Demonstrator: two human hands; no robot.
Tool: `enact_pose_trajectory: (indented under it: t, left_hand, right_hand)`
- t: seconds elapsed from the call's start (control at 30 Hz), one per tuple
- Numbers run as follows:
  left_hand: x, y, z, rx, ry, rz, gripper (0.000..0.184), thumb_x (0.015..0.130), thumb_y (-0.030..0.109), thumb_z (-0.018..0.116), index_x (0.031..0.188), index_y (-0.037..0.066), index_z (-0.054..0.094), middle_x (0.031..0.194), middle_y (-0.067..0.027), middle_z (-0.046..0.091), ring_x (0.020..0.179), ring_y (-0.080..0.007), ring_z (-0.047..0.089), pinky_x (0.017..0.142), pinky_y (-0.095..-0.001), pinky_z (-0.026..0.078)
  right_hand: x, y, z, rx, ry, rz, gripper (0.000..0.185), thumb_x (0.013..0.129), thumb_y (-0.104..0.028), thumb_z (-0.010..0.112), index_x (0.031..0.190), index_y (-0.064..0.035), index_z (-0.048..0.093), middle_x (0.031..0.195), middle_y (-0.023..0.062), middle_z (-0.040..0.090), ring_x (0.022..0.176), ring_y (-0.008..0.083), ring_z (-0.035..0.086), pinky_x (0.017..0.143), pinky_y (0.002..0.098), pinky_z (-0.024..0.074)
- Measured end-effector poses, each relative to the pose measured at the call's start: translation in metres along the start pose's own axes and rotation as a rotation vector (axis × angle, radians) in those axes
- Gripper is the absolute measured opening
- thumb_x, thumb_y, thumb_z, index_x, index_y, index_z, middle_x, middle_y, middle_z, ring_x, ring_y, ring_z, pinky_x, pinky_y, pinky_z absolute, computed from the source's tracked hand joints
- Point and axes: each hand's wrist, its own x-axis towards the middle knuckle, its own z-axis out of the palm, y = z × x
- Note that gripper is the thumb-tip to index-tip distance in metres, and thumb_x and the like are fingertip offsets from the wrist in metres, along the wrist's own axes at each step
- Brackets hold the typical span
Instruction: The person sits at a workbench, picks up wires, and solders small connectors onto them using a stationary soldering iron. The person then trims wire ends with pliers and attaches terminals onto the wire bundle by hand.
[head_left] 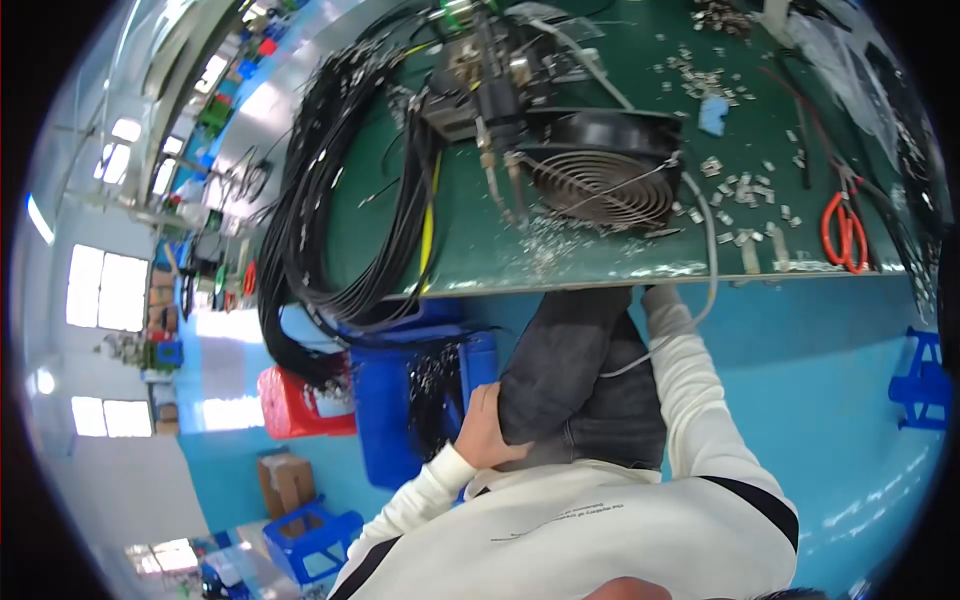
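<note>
My left hand (486,432) rests on my thigh in dark trousers (560,370), thumb spread from the fingers, holding nothing visible. My right sleeve (690,380) reaches up to the table edge, where the tabletop hides the fingers of my right hand. A pale cable (712,240) hangs over the edge beside that sleeve. Above my legs, on the green table (480,250), stand a round fan with a wire guard (605,188) and a metal machine (490,70). Small clear and metal bits (545,245) lie before the fan.
A thick bundle of black cables (310,220) hangs off the table's left side. Red-handled scissors (845,232), small metal parts (745,188) and a blue scrap (713,115) lie at right. Below are a blue bin (385,430), a red bin (290,405) and blue stools (312,540).
</note>
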Motion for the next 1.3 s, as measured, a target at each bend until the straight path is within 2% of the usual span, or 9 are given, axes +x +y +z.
enact_pose_trajectory:
  t: [0.1, 0.3, 0.57, 0.77, 0.93, 1.0, 1.1, 1.2, 1.3]
  left_hand:
    - [0.009, 0.000, -0.014, -0.059, -0.087, 0.107, 0.082, 0.058, 0.038, 0.085, 0.115, -0.007, 0.047, 0.100, -0.0206, 0.051, 0.088, -0.0344, 0.049, 0.082, -0.0402, 0.044]
    - [0.007, -0.020, -0.005, -0.259, -0.163, 0.030, 0.064, 0.060, 0.038, 0.086, 0.097, -0.001, 0.051, 0.086, -0.0143, 0.052, 0.074, -0.0312, 0.050, 0.074, -0.0370, 0.044]
    - [0.091, -0.044, 0.011, -0.253, -0.205, 0.011, 0.028, 0.088, 0.029, 0.062, 0.081, 0.003, 0.051, 0.070, -0.0051, 0.047, 0.063, -0.0210, 0.042, 0.062, -0.0325, 0.039]
    - [0.117, -0.060, 0.014, -0.519, -0.386, -0.191, 0.026, 0.097, 0.025, 0.049, 0.081, 0.004, 0.052, 0.070, -0.0037, 0.050, 0.062, -0.0173, 0.043, 0.059, -0.0305, 0.036]
    - [0.110, -0.104, 0.053, -1.021, -0.328, -0.304, 0.030, 0.099, 0.030, 0.046, 0.090, 0.005, 0.058, 0.076, -0.0053, 0.057, 0.067, -0.0151, 0.050, 0.061, -0.0277, 0.038]
    - [0.104, -0.106, 0.059, -1.172, -0.261, -0.352, 0.032, 0.099, 0.031, 0.044, 0.089, 0.004, 0.058, 0.076, -0.0052, 0.058, 0.067, -0.0145, 0.050, 0.062, -0.0271, 0.038]
    - [0.081, -0.113, 0.053, -1.581, -0.062, -0.536, 0.039, 0.101, 0.034, 0.038, 0.087, 0.004, 0.059, 0.075, -0.0050, 0.058, 0.068, -0.0128, 0.050, 0.062, -0.0252, 0.037]
    - [0.054, -0.126, 0.043, -1.453, -0.010, -0.567, 0.035, 0.100, 0.030, 0.041, 0.088, 0.003, 0.059, 0.078, -0.0052, 0.058, 0.070, -0.0135, 0.050, 0.064, -0.0256, 0.039]
    - [0.049, -0.126, 0.036, -1.337, 0.038, -0.577, 0.030, 0.099, 0.026, 0.043, 0.088, 0.002, 0.059, 0.080, -0.0055, 0.059, 0.073, -0.0143, 0.051, 0.066, -0.0259, 0.040]
  right_hand:
    - [-0.055, -0.031, 0.093, 0.050, -0.093, -0.019, 0.048, 0.100, -0.040, 0.038, 0.140, -0.0138, 0.043, 0.138, 0.0078, 0.051, 0.122, 0.0272, 0.051, 0.108, 0.0465, 0.0382]
    - [0.056, -0.070, -0.080, 0.459, -0.483, 0.227, 0.047, 0.100, -0.036, 0.039, 0.141, -0.0134, 0.041, 0.138, 0.0072, 0.050, 0.121, 0.0269, 0.052, 0.109, 0.0435, 0.0381]
    - [-0.036, -0.067, -0.113, -0.300, 0.276, 0.002, 0.040, 0.095, -0.031, 0.046, 0.130, -0.0138, 0.054, 0.121, 0.0068, 0.063, 0.102, 0.0227, 0.061, 0.095, 0.0441, 0.0482]
    - [-0.304, -0.130, 0.107, -1.530, -0.581, 0.658, 0.010, 0.088, -0.011, 0.061, 0.085, -0.0037, 0.066, 0.063, 0.0014, 0.063, 0.050, 0.0103, 0.052, 0.052, 0.0219, 0.0437]
    - [-0.326, -0.016, 0.153, -1.390, -1.252, 0.512, 0.009, 0.085, -0.006, 0.063, 0.092, -0.0047, 0.067, 0.094, 0.0067, 0.069, 0.082, 0.0181, 0.063, 0.075, 0.0273, 0.0498]
    - [-0.310, 0.027, 0.169, -1.297, -1.031, -0.395, 0.016, 0.079, 0.000, 0.061, 0.094, -0.0028, 0.066, 0.105, 0.0101, 0.065, 0.086, 0.0244, 0.059, 0.079, 0.0311, 0.0471]
    - [-0.319, 0.023, 0.179, -1.432, -0.836, -0.895, 0.024, 0.075, 0.005, 0.059, 0.097, 0.0011, 0.066, 0.119, 0.0146, 0.062, 0.107, 0.0325, 0.058, 0.092, 0.0366, 0.0452]
    - [-0.331, 0.008, 0.152, -1.532, -0.985, -0.897, 0.024, 0.075, 0.007, 0.058, 0.097, 0.0013, 0.066, 0.120, 0.0163, 0.061, 0.109, 0.0310, 0.058, 0.092, 0.0368, 0.0453]
    - [-0.352, 0.003, 0.139, -1.501, -0.855, -0.059, 0.023, 0.074, 0.006, 0.060, 0.095, -0.0013, 0.067, 0.123, 0.0149, 0.059, 0.113, 0.0299, 0.056, 0.095, 0.0362, 0.0443]
